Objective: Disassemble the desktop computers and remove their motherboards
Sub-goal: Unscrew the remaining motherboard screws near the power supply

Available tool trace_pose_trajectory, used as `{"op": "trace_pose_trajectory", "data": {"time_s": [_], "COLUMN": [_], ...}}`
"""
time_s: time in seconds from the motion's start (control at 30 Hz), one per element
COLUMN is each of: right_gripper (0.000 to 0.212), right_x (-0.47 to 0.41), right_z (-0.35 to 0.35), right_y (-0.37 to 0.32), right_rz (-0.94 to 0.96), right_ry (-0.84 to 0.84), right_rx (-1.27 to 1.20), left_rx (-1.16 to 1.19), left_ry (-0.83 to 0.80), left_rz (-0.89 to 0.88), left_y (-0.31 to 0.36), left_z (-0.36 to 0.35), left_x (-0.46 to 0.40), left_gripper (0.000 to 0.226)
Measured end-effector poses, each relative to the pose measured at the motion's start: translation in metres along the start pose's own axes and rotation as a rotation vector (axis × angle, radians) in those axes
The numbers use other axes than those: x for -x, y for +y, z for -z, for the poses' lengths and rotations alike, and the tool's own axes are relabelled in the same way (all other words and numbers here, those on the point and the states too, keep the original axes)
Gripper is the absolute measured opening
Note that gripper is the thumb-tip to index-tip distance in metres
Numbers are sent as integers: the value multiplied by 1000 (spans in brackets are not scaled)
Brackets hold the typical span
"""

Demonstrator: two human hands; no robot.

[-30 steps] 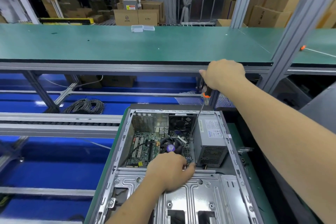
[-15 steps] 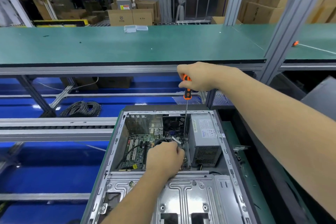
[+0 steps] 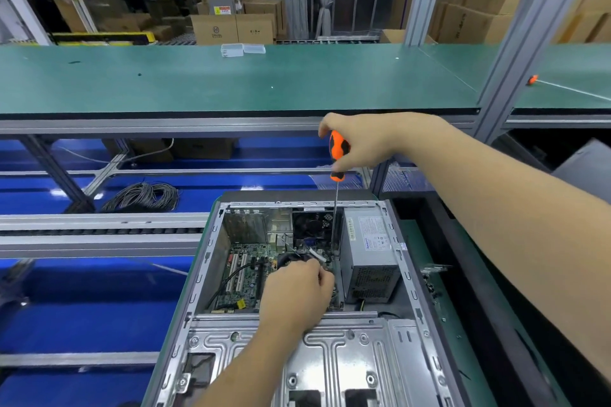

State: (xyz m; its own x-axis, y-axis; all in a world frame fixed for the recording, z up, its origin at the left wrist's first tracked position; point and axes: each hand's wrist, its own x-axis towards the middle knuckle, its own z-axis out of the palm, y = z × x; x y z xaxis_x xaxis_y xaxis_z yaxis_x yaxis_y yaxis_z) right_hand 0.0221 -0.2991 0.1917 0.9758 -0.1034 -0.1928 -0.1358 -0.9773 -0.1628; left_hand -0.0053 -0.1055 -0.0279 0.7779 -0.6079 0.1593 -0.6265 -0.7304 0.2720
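I am looking into a factory or warehouse assembly line: long green desk [image 3: 231, 82] on aluminium framing, roller conveyor [image 3: 99, 231], and stacked cardboard boxes [image 3: 233, 28] behind.

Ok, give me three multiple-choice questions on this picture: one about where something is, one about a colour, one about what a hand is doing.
1. Where in the computer case is the grey power supply?
A its right side
B its left side
C outside it

2. What colour is the screwdriver handle?
A blue
B orange and black
C yellow

3. What is the right hand doing?
A lying flat
B hanging empty
C gripping the screwdriver

Answers: 1 A, it is against the right wall; 2 B, both colours show; 3 C, fingers wrap the handle.
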Motion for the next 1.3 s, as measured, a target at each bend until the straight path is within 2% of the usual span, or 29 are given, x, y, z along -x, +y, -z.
{"op": "trace_pose_trajectory", "data": {"time_s": [0.07,0.1,0.17,0.2,0.27,0.33,0.43,0.5,0.57,0.63,0.7,0.77,0.83,0.87,0.97,1.03,1.1,1.13,1.2,1.27,1.3], "right_gripper": [49,47,24,20,41,53,20,34,54,46,27,43,54,53,29,42,54,50,29,48,55], "right_x": [-4,-7,-10,-9,-6,-7,-9,-6,-5,-11,-9,-6,-4,-7,-9,-7,-6,-8,-9,-7,-6], "right_z": [1,2,2,3,4,5,9,13,11,7,6,8,8,7,7,7,7,6,6,9,9], "right_y": [-3,-3,-2,-2,-5,-7,-7,-9,-13,-11,-8,-10,-13,-12,-11,-13,-17,-15,-13,-14,-15], "right_rz": [-77,-67,-13,-8,-85,-121,8,-19,-120,-64,31,17,-83,-92,17,-44,-120,-96,8,0,-62], "right_ry": [76,106,56,16,-16,39,-20,-96,-80,14,10,-17,15,30,-17,-32,22,42,9,-66,-73], "right_rx": [106,187,176,122,144,327,298,242,319,398,321,261,329,351,285,290,379,365,255,266,332], "left_rx": [0,4,9,7,9,24,30,33,34,36,39,43,46,45,44,48,50,49,47,42,39], "left_ry": [0,-2,-6,-8,-13,-16,-12,-16,-23,-27,-22,-14,-18,-19,-19,-20,-22,-22,-20,-19,-22], "left_rz": [5,7,10,10,19,32,34,32,33,36,33,31,32,32,32,34,34,34,34,36,39], "left_y": [0,0,0,0,0,0,0,0,-1,-1,-1,-1,-1,-1,-1,-1,-1,-1,0,0,0], "left_z": [0,0,-1,0,0,0,0,-1,-1,-1,-1,-1,-1,-1,-1,0,0,0,1,2,2], "left_x": [0,0,-1,-1,-1,-1,-1,-2,-2,-2,-2,-2,-2,-2,-1,-1,-1,-1,-1,-1,-1], "left_gripper": [40,40,39,39,39,38,38,38,38,37,37,37,38,38,37,38,38,38,38,38,38]}}
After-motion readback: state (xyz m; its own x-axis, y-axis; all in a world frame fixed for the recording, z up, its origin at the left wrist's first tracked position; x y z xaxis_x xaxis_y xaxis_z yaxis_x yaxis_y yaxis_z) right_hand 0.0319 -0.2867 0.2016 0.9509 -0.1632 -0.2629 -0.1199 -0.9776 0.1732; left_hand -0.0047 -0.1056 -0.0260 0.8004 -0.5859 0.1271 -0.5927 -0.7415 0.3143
